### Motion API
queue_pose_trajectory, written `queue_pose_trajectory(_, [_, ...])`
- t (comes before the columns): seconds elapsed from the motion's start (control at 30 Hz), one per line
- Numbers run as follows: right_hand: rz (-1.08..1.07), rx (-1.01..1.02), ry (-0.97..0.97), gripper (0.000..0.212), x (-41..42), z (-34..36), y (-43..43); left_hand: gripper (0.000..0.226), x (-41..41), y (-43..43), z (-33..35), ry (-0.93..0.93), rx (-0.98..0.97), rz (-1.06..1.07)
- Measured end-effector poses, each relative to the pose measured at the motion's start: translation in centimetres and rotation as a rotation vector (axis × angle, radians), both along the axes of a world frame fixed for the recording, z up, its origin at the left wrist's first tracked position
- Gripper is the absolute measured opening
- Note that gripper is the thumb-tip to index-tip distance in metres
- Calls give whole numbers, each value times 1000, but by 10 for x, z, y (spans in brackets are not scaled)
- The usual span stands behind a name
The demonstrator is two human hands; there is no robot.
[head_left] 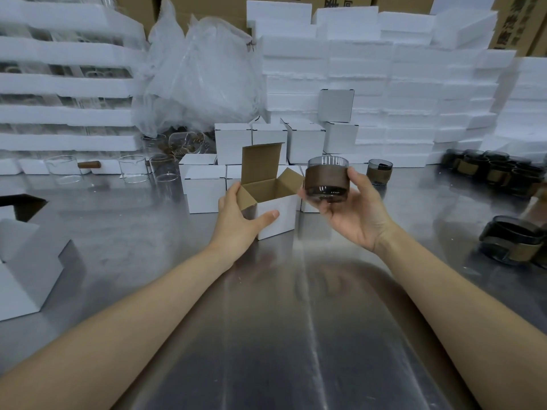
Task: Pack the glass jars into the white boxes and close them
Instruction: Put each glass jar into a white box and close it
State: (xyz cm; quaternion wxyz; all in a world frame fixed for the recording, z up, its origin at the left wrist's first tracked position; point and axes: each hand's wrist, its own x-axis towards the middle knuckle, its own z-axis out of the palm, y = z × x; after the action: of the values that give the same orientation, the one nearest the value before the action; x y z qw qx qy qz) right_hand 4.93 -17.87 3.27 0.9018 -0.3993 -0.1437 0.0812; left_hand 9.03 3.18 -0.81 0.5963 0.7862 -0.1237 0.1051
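One jar in right hand, one open box.

Dark print on the cardboard cartons is too blurred to read

Foam slabs stacked at back; plastic bag beside.

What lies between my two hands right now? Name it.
In the head view, the open white box stands between them; the left hand grips it, and the right hand holds the glass jar.
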Motion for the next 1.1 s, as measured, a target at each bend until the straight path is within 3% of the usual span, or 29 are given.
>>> queue_pose_trajectory(0.13, [70,97,103,54,1,-4,-4,94,0,-1,0,-1,0,7])
queue_pose_trajectory(0.4, [226,120,177,56,3,-9,-10,93,0,0,-1,-7,-10,-16])
queue_pose_trajectory(0.5, [200,31,185,53,3,-10,-10,94,0,-1,-1,-8,-7,-19])
queue_pose_trajectory(0.8, [222,80,226,57,3,-11,-11,93,0,0,-2,-22,-15,-31])
queue_pose_trajectory(0.97, [184,-12,167,54,2,-11,-11,92,0,-1,-2,-19,-18,-38])
queue_pose_trajectory(1.1, [122,81,154,57,2,-11,-8,93,0,-1,-2,-18,-24,-36])
